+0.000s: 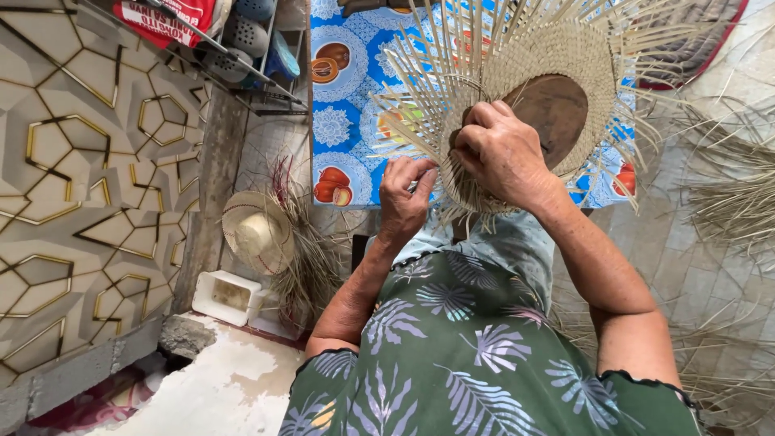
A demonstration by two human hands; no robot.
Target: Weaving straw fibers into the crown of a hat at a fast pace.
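Observation:
A half-woven straw hat (557, 60) is held up in front of me, with many loose pale strips fanning out from its rim. A dark wooden form (557, 105) shows inside its crown. My right hand (502, 153) grips the woven edge of the hat at its lower left side. My left hand (404, 198) sits just below and to the left, with fingers pinched on a few loose straw strips (424, 165) of the same hat. My green leaf-patterned garment fills the lower part of the view.
A table with a blue patterned cloth (347, 89) stands behind the hat. A finished straw hat (257, 232) lies on the floor at left by a bundle of straw and a white plastic container (228, 295). More loose straw (726, 202) lies at right. A patterned wall (89, 186) is at left.

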